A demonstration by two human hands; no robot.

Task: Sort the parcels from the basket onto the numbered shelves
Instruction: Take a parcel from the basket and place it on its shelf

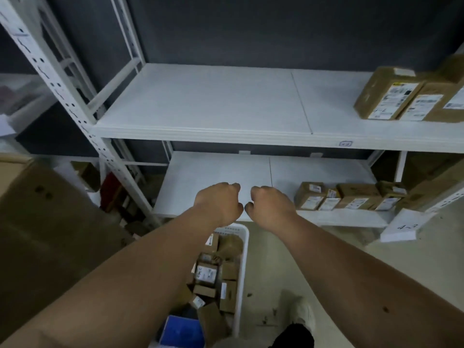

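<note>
Both hands, left hand (218,202) and right hand (270,204), are hovering curled and holding nothing above the basket (242,272), which is still brimming with parcels (207,272), while a few boxes (349,197) are already sitting on the shelves (200,101), so most sorting is remaining.

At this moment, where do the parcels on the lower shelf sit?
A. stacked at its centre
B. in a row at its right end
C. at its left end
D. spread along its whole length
B: the parcels stand in a row at the right end of the lower shelf, whose left part is bare.
</note>
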